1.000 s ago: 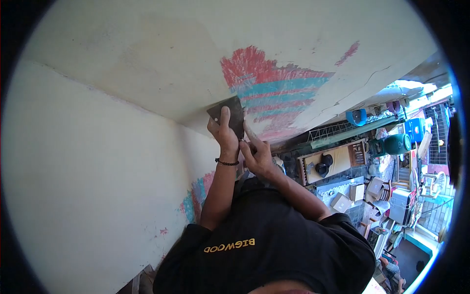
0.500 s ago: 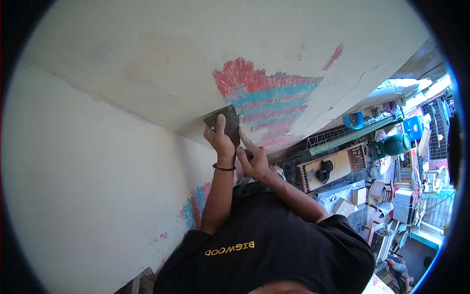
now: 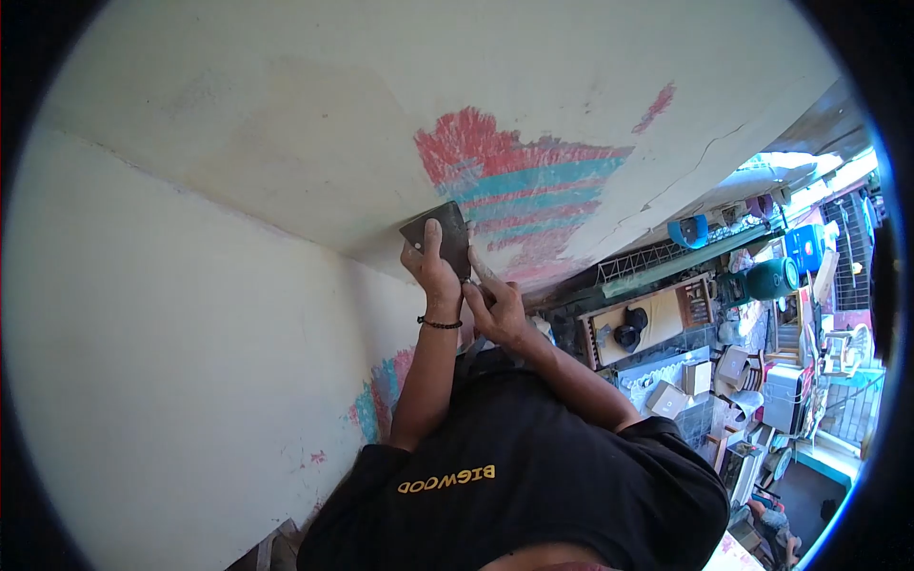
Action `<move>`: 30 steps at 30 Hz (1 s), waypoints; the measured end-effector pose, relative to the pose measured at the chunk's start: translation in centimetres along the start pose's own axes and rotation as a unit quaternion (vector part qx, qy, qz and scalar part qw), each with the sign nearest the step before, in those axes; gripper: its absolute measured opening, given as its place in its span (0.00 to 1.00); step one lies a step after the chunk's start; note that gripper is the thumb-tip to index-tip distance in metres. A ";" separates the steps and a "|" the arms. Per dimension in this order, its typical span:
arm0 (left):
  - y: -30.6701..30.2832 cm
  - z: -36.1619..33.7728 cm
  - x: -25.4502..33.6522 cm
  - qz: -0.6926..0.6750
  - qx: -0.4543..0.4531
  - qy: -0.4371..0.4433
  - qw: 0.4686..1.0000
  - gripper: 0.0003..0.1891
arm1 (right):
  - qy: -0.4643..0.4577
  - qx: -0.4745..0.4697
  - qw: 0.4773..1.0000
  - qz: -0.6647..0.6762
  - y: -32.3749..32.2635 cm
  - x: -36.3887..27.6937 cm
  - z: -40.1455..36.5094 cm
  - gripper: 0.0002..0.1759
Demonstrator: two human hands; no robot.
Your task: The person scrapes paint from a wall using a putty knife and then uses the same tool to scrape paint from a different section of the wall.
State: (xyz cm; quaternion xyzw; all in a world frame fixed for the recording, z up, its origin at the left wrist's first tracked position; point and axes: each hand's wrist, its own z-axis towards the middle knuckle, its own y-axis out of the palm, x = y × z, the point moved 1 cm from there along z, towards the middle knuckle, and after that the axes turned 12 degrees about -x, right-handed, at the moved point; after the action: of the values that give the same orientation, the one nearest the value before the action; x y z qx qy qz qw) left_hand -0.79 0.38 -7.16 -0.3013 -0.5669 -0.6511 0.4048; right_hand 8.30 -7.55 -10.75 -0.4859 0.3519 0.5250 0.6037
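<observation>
While the right hand (image 3: 500,314) clamps the scraper (image 3: 440,238) handle, the left hand (image 3: 433,274) grips its blade; red-and-teal paint (image 3: 524,181) lies just beyond, rightward

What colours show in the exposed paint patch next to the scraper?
Red and teal stripes on the paint patch, beside the scraper; head view.

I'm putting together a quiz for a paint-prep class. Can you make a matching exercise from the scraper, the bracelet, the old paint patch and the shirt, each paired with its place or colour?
Things:
1. scraper
2. bracelet
3. paint patch
4. shirt

Place or colour:
A. red and teal stripes
B. black, with yellow lettering
C. around the left wrist
D. pressed under a finger of the left hand

Pairs: 1-D, 2-C, 3-A, 4-B
</observation>
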 end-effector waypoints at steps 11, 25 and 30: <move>0.6 0.4 0.8 -0.016 0.014 0.027 0.999 0.13 | 0.035 -0.038 0.999 -0.003 -0.4 -1.2 0.0 0.32; -0.2 -0.1 -0.2 -0.021 0.018 0.032 0.999 0.14 | 0.015 -0.027 0.999 -0.011 -0.7 -0.5 0.1 0.31; 0.0 0.6 0.6 0.004 0.003 0.026 1.000 0.15 | 0.026 -0.031 0.999 -0.018 -0.6 -1.9 0.4 0.32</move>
State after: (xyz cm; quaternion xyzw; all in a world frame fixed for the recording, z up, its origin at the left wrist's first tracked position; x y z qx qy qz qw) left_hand -1.12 0.85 -6.55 -0.2853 -0.5569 -0.6555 0.4228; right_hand 8.43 -7.70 -8.76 -0.5243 0.3420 0.5116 0.5886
